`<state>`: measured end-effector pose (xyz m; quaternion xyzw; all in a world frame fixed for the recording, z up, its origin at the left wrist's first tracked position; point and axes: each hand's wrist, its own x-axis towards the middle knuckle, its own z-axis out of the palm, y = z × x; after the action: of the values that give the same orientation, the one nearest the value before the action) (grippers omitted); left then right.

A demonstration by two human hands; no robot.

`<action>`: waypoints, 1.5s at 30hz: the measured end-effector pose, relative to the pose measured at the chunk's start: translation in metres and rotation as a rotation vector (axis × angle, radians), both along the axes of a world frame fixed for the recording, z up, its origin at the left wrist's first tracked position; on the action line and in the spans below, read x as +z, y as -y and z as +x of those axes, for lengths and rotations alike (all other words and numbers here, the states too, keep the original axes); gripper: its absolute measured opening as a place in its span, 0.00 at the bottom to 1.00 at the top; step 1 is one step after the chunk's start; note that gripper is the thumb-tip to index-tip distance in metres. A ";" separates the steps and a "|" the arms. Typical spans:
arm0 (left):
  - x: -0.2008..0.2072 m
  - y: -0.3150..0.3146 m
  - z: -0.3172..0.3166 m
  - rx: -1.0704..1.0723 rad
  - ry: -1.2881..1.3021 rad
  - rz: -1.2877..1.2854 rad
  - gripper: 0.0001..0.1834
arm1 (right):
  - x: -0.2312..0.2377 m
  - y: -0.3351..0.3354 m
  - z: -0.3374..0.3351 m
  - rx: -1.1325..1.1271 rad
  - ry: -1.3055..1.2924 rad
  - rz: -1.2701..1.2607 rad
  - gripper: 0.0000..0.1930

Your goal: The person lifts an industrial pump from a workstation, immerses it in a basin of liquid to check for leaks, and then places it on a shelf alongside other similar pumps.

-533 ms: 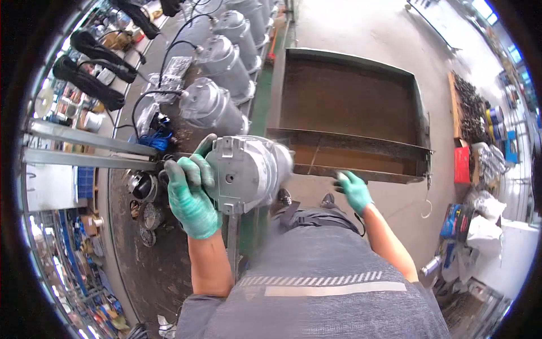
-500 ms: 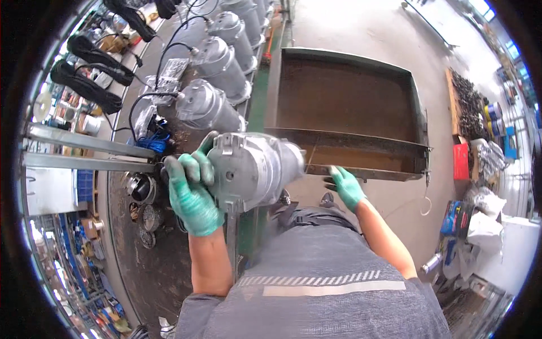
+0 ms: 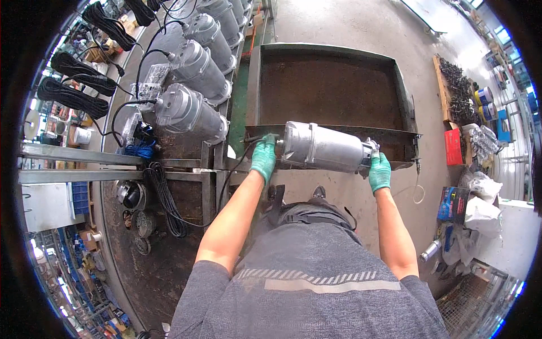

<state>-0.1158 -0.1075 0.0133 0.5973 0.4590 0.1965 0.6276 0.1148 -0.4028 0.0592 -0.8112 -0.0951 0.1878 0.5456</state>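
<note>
A silver cylindrical pump motor lies level between my gloved hands, over the near edge of the open metal tank. My left hand is closed at its left end, where the black cable comes out; the fingertips are partly hidden. At the other end, my right hand grips the narrower end fitting. Both hands wear green gloves. The cable runs down to a black coil hanging beside the metal frame on the left.
Several similar motors stand in a row on the rack at the left, cabled to black coils. Two metal rails jut in from the left. A red box and a crate of dark parts lie at the right.
The motor has moved right and swung from end-on to lying crosswise. My right hand, earlier apart from it, now holds its right end; my left hand has moved to the cable end.
</note>
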 end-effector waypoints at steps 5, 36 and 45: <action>-0.031 0.002 0.012 -0.143 -0.427 0.155 0.32 | -0.007 -0.008 0.015 0.025 0.135 -0.204 0.24; 0.021 0.020 -0.021 -0.548 -0.481 0.425 0.16 | -0.018 -0.014 0.049 0.155 0.470 -0.477 0.24; 0.014 0.029 -0.019 -0.300 -0.164 0.538 0.18 | -0.019 -0.018 0.044 0.080 0.463 -0.548 0.23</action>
<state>-0.1352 -0.1363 0.0274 0.8166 0.3466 0.1672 0.4302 0.1588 -0.3851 0.0407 -0.9440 -0.1939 0.0389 0.2640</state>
